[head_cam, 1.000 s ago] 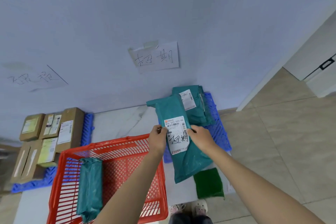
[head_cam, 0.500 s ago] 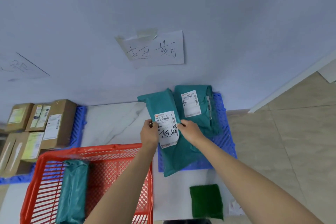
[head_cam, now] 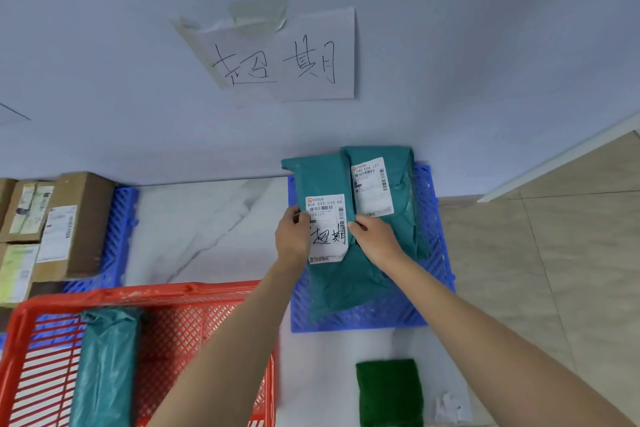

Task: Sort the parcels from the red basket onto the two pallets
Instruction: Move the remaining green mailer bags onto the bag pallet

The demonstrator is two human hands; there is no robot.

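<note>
My left hand (head_cam: 293,236) covers the left edge of the label (head_cam: 327,229) on the teal parcel (head_cam: 332,274); my right hand (head_cam: 375,241) hides the parcel's right side. Small print on that label is too fine to read. The red basket (head_cam: 138,291) and the cardboard boxes (head_cam: 52,229) run off the left edge, and the basket off the bottom too
</note>
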